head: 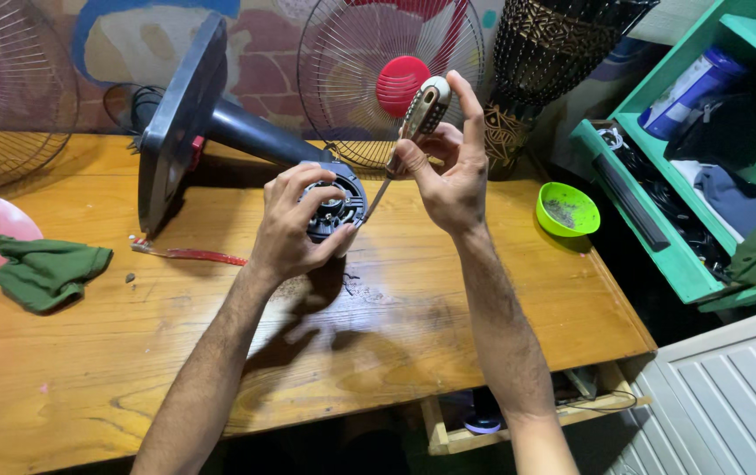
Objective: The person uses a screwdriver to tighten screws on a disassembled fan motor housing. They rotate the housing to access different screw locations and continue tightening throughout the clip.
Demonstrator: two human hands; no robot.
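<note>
Wooden worktop [413,308], varnished plank surface with visible grain, carries a pedestal fan laid on its side: round dark base [176,114] tilted up at left, smooth grey pole [255,136] running to the black motor housing [343,202] near centre. Left hand [294,224] has its grip curled over the front of the motor housing, fingers touching its ribbed circular face. Right hand [448,171] holds a screwdriver [409,136]; the grip is pinched around the pale, rounded handle, forefinger raised along it, with the thin metal shaft slanting down to the housing's right edge. Behind the hands stands a round wire fan guard [352,53] with a red hub disc [400,84]. On the worktop at left lie a crumpled green cloth [48,268] and a slim red translucent tool [189,255]. A lime-green plastic bowl [567,209], holding dark specks, sits at the worktop's right edge. Teal painted shelving [677,255] stands further right.
</note>
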